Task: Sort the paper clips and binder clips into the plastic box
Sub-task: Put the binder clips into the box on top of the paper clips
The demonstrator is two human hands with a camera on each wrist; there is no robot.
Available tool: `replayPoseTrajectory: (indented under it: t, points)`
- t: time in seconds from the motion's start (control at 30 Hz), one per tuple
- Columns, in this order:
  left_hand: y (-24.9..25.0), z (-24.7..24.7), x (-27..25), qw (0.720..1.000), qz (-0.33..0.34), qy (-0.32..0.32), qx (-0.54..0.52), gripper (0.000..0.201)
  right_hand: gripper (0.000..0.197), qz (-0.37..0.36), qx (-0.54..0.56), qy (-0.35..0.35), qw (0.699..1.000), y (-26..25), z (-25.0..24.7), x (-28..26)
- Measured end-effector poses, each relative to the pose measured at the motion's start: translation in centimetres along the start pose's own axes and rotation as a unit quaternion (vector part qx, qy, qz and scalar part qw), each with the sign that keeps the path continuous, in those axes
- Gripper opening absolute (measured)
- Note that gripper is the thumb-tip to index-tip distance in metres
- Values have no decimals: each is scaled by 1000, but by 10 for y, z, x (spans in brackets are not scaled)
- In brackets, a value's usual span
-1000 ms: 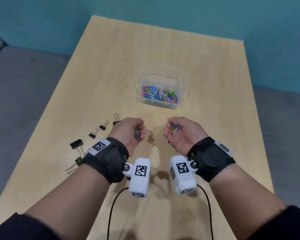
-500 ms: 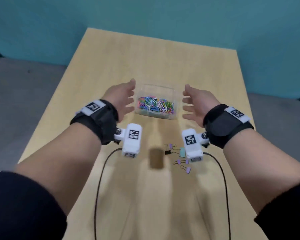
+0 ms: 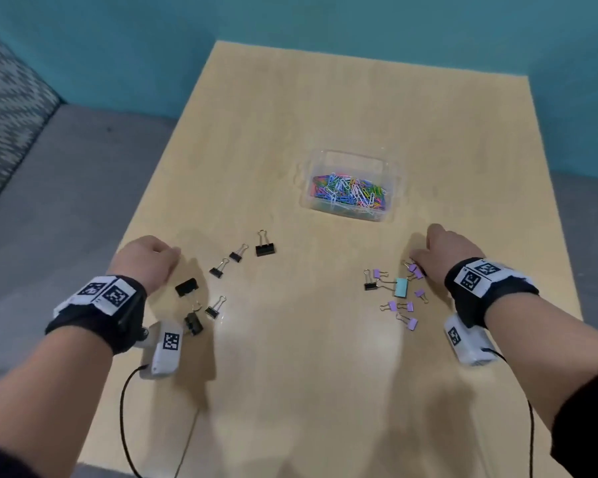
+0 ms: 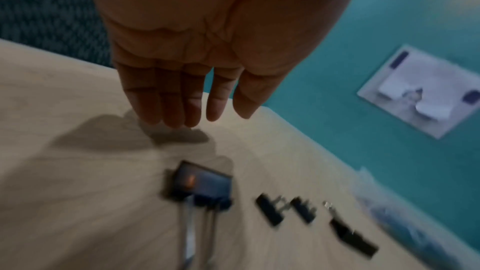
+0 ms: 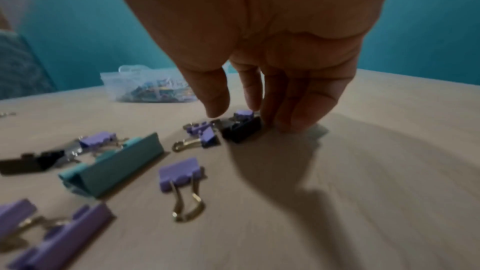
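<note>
A clear plastic box (image 3: 354, 156) holding several coloured paper clips (image 3: 349, 196) stands on the table beyond both hands. My left hand (image 3: 166, 257) hovers low at the left with fingers straight, holding nothing; several black binder clips (image 3: 265, 249) lie just to its right, the nearest black binder clip (image 4: 200, 184) below the fingers. My right hand (image 3: 416, 262) reaches down at the right. Its fingertips (image 5: 293, 124) touch the table beside a small black binder clip (image 5: 242, 129), the thumb above it. Purple binder clips (image 3: 409, 322) and a teal binder clip (image 3: 401, 287) lie near it.
The light wood table (image 3: 325, 374) ends at a teal wall behind. Grey floor and a patterned cushion (image 3: 4, 108) lie to the left. Black cables (image 3: 123, 408) trail from both wrist cameras toward me.
Both hands have left the sides of the box, drawn back toward me and spread apart. The left now hangs over the black clips, the right over the purple ones.
</note>
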State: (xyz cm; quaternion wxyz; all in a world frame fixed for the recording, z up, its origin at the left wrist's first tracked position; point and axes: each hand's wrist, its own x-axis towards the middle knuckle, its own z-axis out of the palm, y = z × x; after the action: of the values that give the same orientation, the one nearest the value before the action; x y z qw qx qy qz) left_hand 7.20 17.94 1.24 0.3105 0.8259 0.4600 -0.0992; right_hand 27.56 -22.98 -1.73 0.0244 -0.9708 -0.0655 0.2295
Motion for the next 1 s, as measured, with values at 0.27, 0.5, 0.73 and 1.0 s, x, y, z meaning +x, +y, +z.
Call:
replayPoseTrajectory:
  t: [0.27, 0.5, 0.73, 1.0]
  points:
    - [17, 28, -11, 967, 78, -57, 237, 32, 9, 38, 25, -10, 999, -8, -3, 12]
    - [20, 32, -13, 970, 103, -56, 211, 12, 12, 94, 366, 35, 925, 24, -2, 1]
    - [-7, 15, -10, 837, -91, -170, -512, 20, 14, 170, 889, -52, 421, 32, -12, -38]
    - [-48, 12, -26, 796, -144, -125, -574, 11, 17, 165, 540, -3, 826, 19, -1, -32]
